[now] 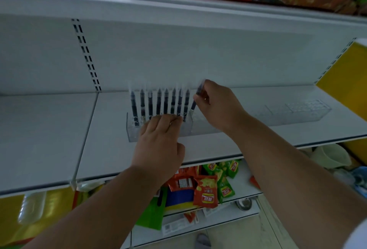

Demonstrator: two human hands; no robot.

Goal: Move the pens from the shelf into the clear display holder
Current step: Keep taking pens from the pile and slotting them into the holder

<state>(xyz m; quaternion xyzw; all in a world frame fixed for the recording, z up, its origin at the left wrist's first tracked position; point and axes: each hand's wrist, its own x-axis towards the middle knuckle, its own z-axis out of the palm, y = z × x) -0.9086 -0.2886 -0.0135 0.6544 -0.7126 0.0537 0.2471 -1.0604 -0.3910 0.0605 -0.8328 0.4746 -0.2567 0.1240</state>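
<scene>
Your right hand [216,105], just right of the frame's centre, had its fingers curled round one dark pen [195,99], pinching it. The pen's long axis ran steeply, tilted top-right to bottom-left, its lower tip pointing down at the right end of the clear display holder [135,135]. Your left hand [158,141] lay below centre, fingers straight and close together, resting on the holder's front. Eight pens [158,103] stood upright in it, in a row on the white shelf [49,129].
</scene>
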